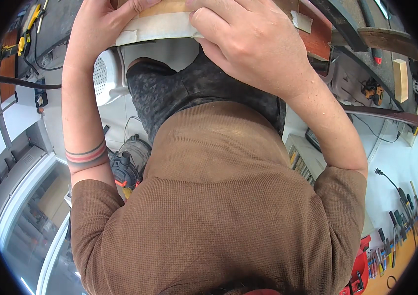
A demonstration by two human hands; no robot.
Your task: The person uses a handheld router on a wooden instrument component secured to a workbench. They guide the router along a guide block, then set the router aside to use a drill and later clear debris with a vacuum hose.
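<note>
i have the wooden piece [162, 9] at the very top of my view, in front of the person's body, partly cut off by the frame. its surface is tan, and a pale, tape-like strip [162, 27] runs along the near edge, bowing slightly, with a small flap at its left end. the left hand [113, 17] lies at the left side with its thumb across the wood; its other fingers are out of my sight. the right hand [248, 37] bends over the strip, fingers curled against it. i cannot tell whether either hand is clamped on the piece or only pressing.

both hands hide much of it from me. just right of them sits a reddish-brown panel [319, 42] with a pale scrap [301, 21] on it, and a dark bar [339, 22] slants alongside. farther right i see a light wood block [400, 81] and a drill [373, 92]. a white perforated stool [107, 73] stands below the left wrist.

by the right elbow, a shelf unit [295, 142] holds a row of thin upright items [301, 164]. at lower left, a glass-fronted cabinet [27, 236] has contents too blurred to name.
</note>
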